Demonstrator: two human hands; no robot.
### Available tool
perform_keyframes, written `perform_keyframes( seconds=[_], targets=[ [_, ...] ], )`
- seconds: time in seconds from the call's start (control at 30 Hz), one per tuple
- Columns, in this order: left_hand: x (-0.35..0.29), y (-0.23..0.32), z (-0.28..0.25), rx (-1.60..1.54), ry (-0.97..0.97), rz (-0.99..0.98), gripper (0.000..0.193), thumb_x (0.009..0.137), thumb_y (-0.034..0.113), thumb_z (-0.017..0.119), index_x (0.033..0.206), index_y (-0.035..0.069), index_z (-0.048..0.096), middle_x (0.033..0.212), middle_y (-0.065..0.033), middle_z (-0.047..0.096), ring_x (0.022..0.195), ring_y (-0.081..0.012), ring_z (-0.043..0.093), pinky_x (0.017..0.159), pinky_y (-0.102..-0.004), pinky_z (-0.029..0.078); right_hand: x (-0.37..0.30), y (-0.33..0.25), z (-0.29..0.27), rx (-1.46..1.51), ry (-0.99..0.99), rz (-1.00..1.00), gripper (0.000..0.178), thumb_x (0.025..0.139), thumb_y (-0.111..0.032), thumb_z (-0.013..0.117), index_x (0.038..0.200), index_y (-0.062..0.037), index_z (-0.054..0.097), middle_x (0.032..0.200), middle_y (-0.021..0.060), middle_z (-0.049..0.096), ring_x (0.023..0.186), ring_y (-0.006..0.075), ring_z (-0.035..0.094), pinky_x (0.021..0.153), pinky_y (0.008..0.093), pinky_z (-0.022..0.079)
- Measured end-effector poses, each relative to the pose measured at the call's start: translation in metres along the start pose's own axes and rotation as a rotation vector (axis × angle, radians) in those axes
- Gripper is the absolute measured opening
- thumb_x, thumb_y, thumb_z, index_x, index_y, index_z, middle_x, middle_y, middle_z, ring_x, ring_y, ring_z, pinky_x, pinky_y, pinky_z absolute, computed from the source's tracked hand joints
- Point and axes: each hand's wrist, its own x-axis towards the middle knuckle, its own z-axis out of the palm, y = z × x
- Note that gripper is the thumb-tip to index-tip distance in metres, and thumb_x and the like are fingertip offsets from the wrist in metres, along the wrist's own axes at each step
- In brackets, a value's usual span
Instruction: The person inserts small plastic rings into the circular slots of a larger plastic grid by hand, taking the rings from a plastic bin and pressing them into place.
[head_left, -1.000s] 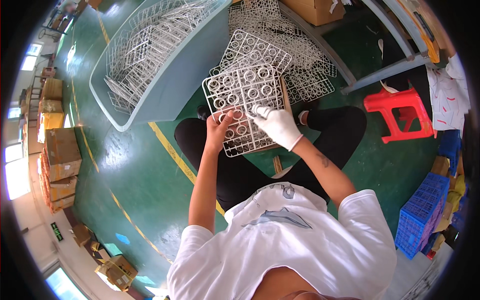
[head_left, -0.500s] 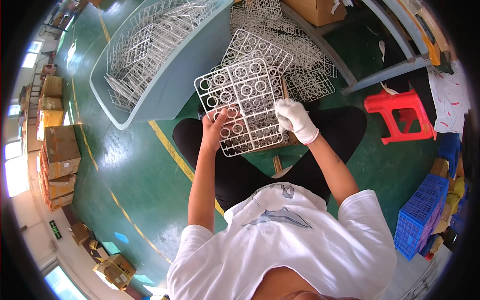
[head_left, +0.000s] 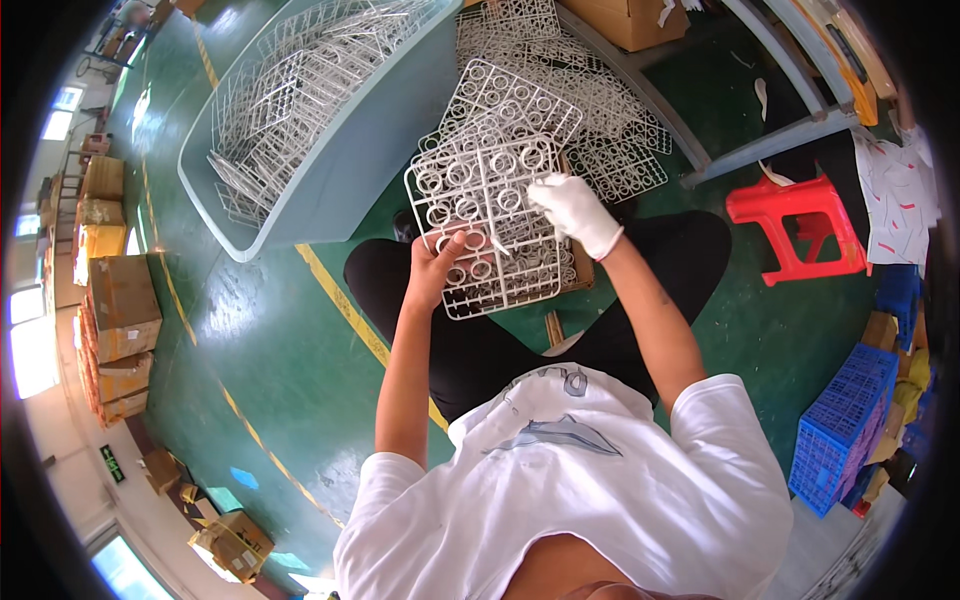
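Note:
A white plastic sprue frame [head_left: 487, 190] full of rings is held tilted above my lap. My bare left hand [head_left: 438, 262] grips its lower left side, thumb on top and fingers behind. My right hand [head_left: 575, 212], in a white glove, is closed at the frame's upper right part, over the rings there; whatever its fingertips pinch is hidden. Some openings at the frame's lower right hold no large rings. Just behind lies another ringed frame [head_left: 540, 92], on a pile of similar frames [head_left: 620, 125]. Below the held frame, a cardboard edge [head_left: 582, 262] shows between my legs.
A large grey-blue tub [head_left: 375, 130] of stripped white frames [head_left: 300, 90] stands at the far left. To the right are a red plastic stool [head_left: 800, 230], a metal frame leg [head_left: 760, 150] and a blue crate [head_left: 843, 430]. A cardboard box [head_left: 625, 22] sits at the back.
My right hand has moved left and slightly up, from the frame's right edge onto its upper right part. The held frame has shifted slightly right and down with my left hand.

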Motion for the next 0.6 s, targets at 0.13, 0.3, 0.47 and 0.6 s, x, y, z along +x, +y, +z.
perform_keyframes(
  seconds=[0.13,0.3,0.47,0.6],
  targets=[
    [-0.002,0.009,0.001,-0.079,0.016,0.001,0.032,0.091,0.022,0.054,0.107,-0.005,0.056,0.09,-0.0134,0.065,0.075,-0.0241,0.066,0.059,-0.0287,0.053,-0.015,0.007,-0.027,0.729,-0.35,0.018,0.036,0.091,-0.027,0.041,0.064,-0.0062,0.05,0.046,-0.0061,0.036,0.038,0.0033,0.035,0.043,0.0185,0.042],
    [0.004,0.0,0.002,-0.05,0.029,0.032,0.034,0.09,0.022,0.055,0.11,-0.006,0.054,0.091,-0.013,0.065,0.076,-0.0253,0.066,0.058,-0.0277,0.052,-0.008,-0.021,0.013,0.26,0.048,0.112,0.024,0.087,-0.016,0.054,0.109,-0.008,0.063,0.075,0.0047,0.065,0.049,0.006,0.054,0.045,0.0171,0.044],
    [0.005,0.0,0.007,-0.005,0.017,0.02,0.034,0.09,0.022,0.056,0.111,-0.005,0.054,0.092,-0.0129,0.065,0.075,-0.0241,0.066,0.058,-0.0258,0.051,0.003,-0.037,0.029,0.182,0.009,0.209,0.026,0.086,-0.026,0.053,0.095,-0.0036,0.062,0.06,0.0037,0.059,0.044,0.0109,0.052,0.041,0.0241,0.043],
    [0.004,-0.001,0.002,0.01,-0.028,0.001,0.033,0.089,0.022,0.056,0.11,-0.004,0.056,0.092,-0.0126,0.065,0.077,-0.023,0.066,0.058,-0.0261,0.051,0.003,-0.031,0.021,0.159,0.045,0.232,0.024,0.086,-0.026,0.052,0.075,-0.0053,0.06,0.05,0.0007,0.049,0.037,0.0081,0.043,0.037,0.0247,0.039]
  ],
)
